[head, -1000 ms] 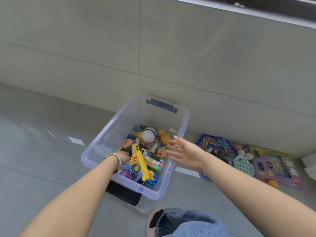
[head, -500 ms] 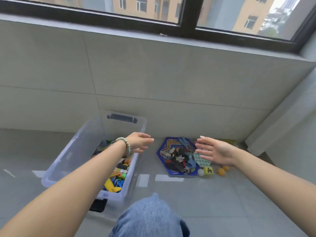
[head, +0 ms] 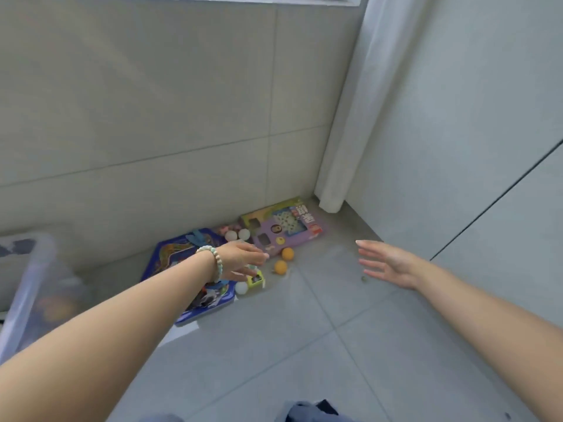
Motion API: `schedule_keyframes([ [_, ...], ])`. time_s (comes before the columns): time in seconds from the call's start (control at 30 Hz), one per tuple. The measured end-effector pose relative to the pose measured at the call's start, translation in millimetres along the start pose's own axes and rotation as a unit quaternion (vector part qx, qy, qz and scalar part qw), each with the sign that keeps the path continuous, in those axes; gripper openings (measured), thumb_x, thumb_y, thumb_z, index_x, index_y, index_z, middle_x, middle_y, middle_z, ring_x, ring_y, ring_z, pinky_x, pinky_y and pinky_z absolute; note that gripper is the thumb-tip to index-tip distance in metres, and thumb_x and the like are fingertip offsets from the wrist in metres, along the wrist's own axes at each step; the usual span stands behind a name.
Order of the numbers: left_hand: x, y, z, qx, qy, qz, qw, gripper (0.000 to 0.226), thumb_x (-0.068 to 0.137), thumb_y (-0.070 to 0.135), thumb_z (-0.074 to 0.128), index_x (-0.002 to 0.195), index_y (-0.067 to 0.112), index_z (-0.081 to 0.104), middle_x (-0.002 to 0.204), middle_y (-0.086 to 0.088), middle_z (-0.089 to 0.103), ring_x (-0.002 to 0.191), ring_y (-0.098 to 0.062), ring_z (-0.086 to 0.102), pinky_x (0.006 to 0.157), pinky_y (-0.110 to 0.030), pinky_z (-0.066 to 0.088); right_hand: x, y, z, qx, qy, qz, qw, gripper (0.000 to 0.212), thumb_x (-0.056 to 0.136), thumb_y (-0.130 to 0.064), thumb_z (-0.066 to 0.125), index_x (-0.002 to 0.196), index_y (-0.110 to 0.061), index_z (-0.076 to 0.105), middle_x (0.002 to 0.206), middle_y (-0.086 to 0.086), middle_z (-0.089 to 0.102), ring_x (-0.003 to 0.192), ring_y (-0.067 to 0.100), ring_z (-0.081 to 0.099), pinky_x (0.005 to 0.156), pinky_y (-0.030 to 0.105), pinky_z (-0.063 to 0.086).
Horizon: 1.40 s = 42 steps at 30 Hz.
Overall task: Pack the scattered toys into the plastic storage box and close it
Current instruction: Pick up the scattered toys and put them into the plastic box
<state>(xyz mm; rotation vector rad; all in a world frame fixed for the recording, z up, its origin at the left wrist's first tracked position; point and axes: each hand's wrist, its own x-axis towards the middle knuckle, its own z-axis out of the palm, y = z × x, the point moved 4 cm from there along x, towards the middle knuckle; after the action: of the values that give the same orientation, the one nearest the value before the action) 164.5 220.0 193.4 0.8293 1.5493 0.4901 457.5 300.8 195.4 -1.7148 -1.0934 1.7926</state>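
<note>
The clear plastic storage box stands at the left edge, partly cut off, with toys inside it. A blue hexagonal puzzle tray lies on the floor by the wall. Beyond it lies a purple game box. Two orange balls, white balls and a small green block lie between them. My left hand, with a bead bracelet, hovers over the tray's right end with fingers extended, holding nothing. My right hand is spread open above bare floor to the right of the toys.
A tiled wall runs behind the toys. A white curtain hangs in the corner, reaching the floor. A white panel wall stands on the right. Grey floor tiles fill the foreground, and my knee in blue jeans shows at the bottom edge.
My view has swung right, away from the box toward the corner. My left hand has left the box and reached over the blue tray. My right hand has moved right past the toys.
</note>
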Motion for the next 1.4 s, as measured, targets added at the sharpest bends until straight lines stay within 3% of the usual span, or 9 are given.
schedule_keyframes([
  [0.13, 74, -11, 50, 0.005, -0.012, -0.026, 1.0, 0.034, 0.092, 0.025, 0.057, 0.123, 0.012, 0.054, 0.115, -0.003, 0.058, 0.085, -0.013, 0.058, 0.073, -0.023, 0.048, 57, 54, -54, 0.004, 0.059, 0.032, 0.998, 0.042, 0.086, -0.026, 0.065, 0.125, -0.017, 0.051, 0.136, 0.002, 0.05, 0.121, 0.022, 0.048, 0.096, 0.036, 0.042],
  [0.27, 134, -37, 88, -0.014, -0.023, -0.053, 0.998, 0.036, 0.092, 0.026, 0.057, 0.125, 0.013, 0.053, 0.114, -0.001, 0.059, 0.099, -0.017, 0.056, 0.074, -0.021, 0.047, 109, 105, -85, -0.033, 0.114, 0.064, 0.991, 0.055, 0.083, -0.025, 0.069, 0.132, -0.016, 0.048, 0.141, 0.005, 0.042, 0.131, 0.021, 0.039, 0.101, 0.036, 0.039],
  [0.43, 189, -60, 111, -0.037, -0.018, -0.045, 0.998, 0.033, 0.09, 0.026, 0.06, 0.12, 0.015, 0.054, 0.114, -0.003, 0.059, 0.099, -0.018, 0.058, 0.077, -0.025, 0.048, 171, 141, -101, -0.086, 0.194, 0.006, 0.977, 0.059, 0.078, -0.023, 0.075, 0.13, -0.018, 0.049, 0.145, 0.009, 0.035, 0.13, 0.023, 0.04, 0.098, 0.029, 0.035],
  [0.7, 228, -86, 130, -0.211, -0.026, -0.105, 0.972, 0.024, 0.094, 0.026, 0.053, 0.114, 0.015, 0.058, 0.119, -0.004, 0.061, 0.098, -0.023, 0.061, 0.082, -0.03, 0.049, 234, 157, -72, -0.295, 0.219, -0.077, 0.927, 0.019, 0.079, 0.001, 0.065, 0.096, -0.005, 0.069, 0.109, 0.019, 0.06, 0.079, 0.017, 0.054, 0.072, 0.012, 0.036],
  [0.83, 233, -87, 139, -0.338, -0.069, -0.132, 0.929, 0.031, 0.098, 0.034, 0.04, 0.11, 0.012, 0.058, 0.117, -0.008, 0.061, 0.095, -0.026, 0.062, 0.086, -0.036, 0.05, 219, 134, 4, -0.128, 0.072, -0.094, 0.985, 0.017, 0.081, 0.004, 0.066, 0.093, -0.007, 0.063, 0.082, 0.009, 0.06, 0.059, 0.006, 0.055, 0.05, 0.011, 0.045],
  [0.97, 228, -74, 117, -0.479, -0.057, -0.102, 0.87, 0.04, 0.102, 0.032, 0.03, 0.102, 0.006, 0.06, 0.106, -0.013, 0.064, 0.088, -0.026, 0.065, 0.076, -0.035, 0.056, 195, 93, 83, -0.097, -0.099, -0.138, 0.981, 0.022, 0.079, -0.012, 0.073, 0.097, -0.019, 0.063, 0.088, -0.002, 0.061, 0.072, 0.01, 0.055, 0.062, 0.015, 0.046],
  [1.13, 209, -73, 34, -0.465, 0.04, -0.109, 0.878, 0.033, 0.101, 0.022, 0.034, 0.077, 0.009, 0.052, 0.064, -0.002, 0.047, 0.037, -0.008, 0.048, 0.037, -0.011, 0.042, 222, 68, 105, -0.098, 0.027, -0.189, 0.977, 0.026, 0.077, -0.023, 0.075, 0.097, -0.026, 0.058, 0.116, 0.0, 0.051, 0.093, 0.011, 0.05, 0.077, 0.015, 0.043],
  [1.23, 200, -77, -5, -0.47, 0.05, -0.091, 0.876, 0.033, 0.101, 0.027, 0.035, 0.077, 0.011, 0.051, 0.067, 0.0, 0.042, 0.044, -0.007, 0.043, 0.038, -0.01, 0.039, 243, 79, 129, -0.284, -0.019, -0.17, 0.944, 0.052, 0.07, -0.023, 0.08, 0.116, -0.026, 0.055, 0.135, 0.004, 0.029, 0.127, 0.021, 0.032, 0.102, 0.022, 0.03],
  [1.4, 196, -90, -13, -0.512, 0.04, -0.089, 0.853, 0.029, 0.099, 0.025, 0.039, 0.085, 0.007, 0.056, 0.074, -0.004, 0.048, 0.064, -0.01, 0.046, 0.043, -0.014, 0.048, 257, 97, 139, -0.424, -0.02, -0.167, 0.89, 0.049, 0.068, -0.029, 0.08, 0.111, -0.026, 0.059, 0.131, 0.004, 0.027, 0.123, 0.025, 0.028, 0.099, 0.024, 0.031],
])
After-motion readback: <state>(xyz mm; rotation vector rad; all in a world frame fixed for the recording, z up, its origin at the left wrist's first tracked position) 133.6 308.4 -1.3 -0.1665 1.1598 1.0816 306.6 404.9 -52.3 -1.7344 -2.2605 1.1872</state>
